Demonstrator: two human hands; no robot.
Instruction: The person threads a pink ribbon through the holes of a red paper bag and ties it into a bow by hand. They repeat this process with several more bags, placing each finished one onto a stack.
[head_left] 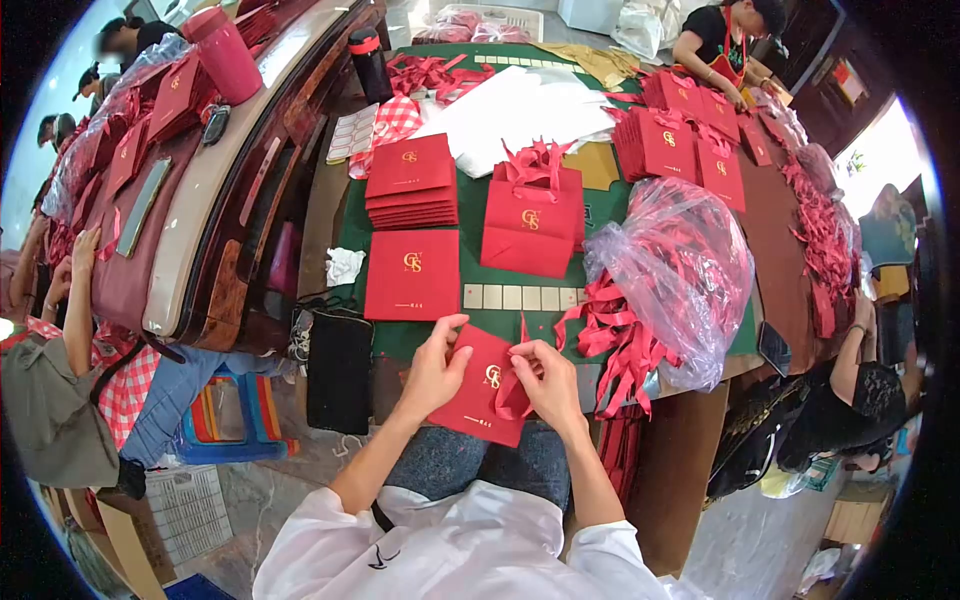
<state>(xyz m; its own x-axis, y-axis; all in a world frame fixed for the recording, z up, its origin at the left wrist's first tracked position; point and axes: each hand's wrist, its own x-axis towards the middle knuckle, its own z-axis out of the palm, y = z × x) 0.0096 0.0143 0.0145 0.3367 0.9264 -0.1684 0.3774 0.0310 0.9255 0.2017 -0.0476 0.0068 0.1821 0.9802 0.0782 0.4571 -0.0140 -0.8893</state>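
A red paper gift bag (478, 405) with gold lettering lies tilted over my lap at the table's front edge. My left hand (437, 372) grips its left edge, thumb on the front face. At its upper right, my right hand (547, 380) pinches a red ribbon (512, 404) that loops down across the bag's front. Whether the ribbon is threaded through the bag cannot be made out. Just beyond my hands lies a flat red bag (412, 275), with a stack of red bags (411, 180) behind it. A finished-looking bag with ribbon handles (533, 222) stands to the right.
A clear plastic sack of red ribbons (680, 280) spills over the table's right front. White sheets (520, 112) lie behind. Several bags (665, 145) are stacked at the back right, near a co-worker (722, 50). A black tumbler (369, 65) stands back left; a black pouch (340, 370) hangs left.
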